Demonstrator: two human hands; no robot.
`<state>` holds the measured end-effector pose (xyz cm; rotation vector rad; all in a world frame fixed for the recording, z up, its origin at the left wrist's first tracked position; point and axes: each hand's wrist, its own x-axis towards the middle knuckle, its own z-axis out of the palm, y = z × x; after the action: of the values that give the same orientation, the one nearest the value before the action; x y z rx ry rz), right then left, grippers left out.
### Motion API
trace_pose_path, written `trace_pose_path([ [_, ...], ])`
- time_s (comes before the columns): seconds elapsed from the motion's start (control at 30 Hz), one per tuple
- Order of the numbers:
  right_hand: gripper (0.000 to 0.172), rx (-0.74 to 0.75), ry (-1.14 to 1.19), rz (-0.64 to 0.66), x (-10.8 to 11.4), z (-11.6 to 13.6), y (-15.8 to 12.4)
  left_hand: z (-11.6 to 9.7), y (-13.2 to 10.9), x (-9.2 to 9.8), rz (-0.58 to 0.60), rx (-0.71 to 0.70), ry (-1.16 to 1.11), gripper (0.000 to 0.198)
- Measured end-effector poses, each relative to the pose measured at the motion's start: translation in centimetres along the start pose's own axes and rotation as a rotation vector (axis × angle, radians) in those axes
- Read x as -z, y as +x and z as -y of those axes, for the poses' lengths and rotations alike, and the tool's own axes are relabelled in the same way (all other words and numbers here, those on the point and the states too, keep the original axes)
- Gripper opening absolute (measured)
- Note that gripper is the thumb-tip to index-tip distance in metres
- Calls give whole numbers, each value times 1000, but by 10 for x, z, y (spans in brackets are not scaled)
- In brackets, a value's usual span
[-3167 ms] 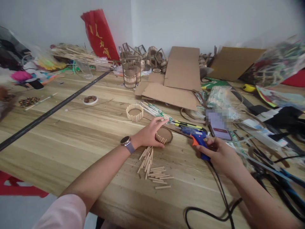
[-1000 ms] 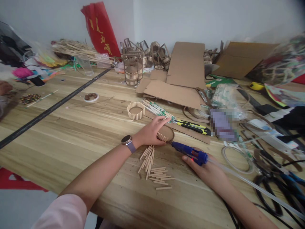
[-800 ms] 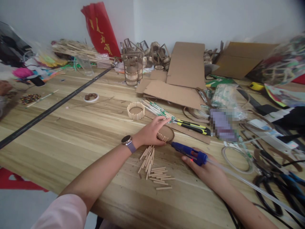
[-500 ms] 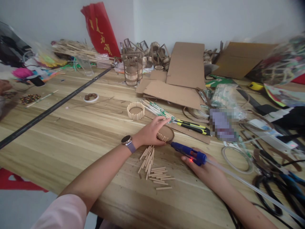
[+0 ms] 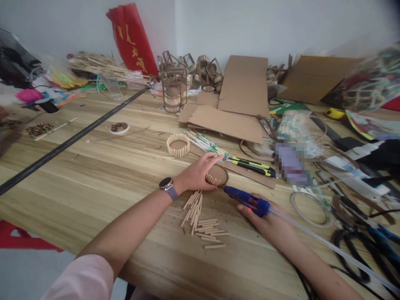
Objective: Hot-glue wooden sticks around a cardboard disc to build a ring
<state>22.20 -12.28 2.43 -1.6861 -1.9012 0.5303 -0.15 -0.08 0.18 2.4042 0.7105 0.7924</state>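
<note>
My left hand (image 5: pixel 196 173), with a watch on its wrist, curls round the left side of a round cardboard base (image 5: pixel 218 174). Short wooden sticks stand along part of that base's rim; the hand covers some of them. In my right hand (image 5: pixel 259 216) is a blue glue gun (image 5: pixel 246 199) with a lit red light and a long clear glue stick (image 5: pixel 312 233) in its back. The nozzle points at the base's near edge. Just below, loose short sticks (image 5: pixel 209 229) lie in a pile. Beyond my left hand sits a finished-looking stick ring (image 5: pixel 178 146).
A yellow-black utility knife (image 5: pixel 251 166) and cardboard sheets (image 5: pixel 228 123) lie beyond my hands. To the right are a tape roll (image 5: pixel 311 209), scissors (image 5: pixel 350 250) and a power strip (image 5: pixel 359 177). A black bar (image 5: pixel 75 139) crosses the table at left.
At the far left edge, another person's hand has shifted and is now blurred. My own hands, the glue gun and the cardboard base look the same.
</note>
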Motion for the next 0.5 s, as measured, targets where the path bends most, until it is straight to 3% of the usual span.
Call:
trace_pose_path([
  [0.5, 27, 9, -19, -10, -1, -1, 0, -1, 0, 1, 2, 10, -12, 101],
])
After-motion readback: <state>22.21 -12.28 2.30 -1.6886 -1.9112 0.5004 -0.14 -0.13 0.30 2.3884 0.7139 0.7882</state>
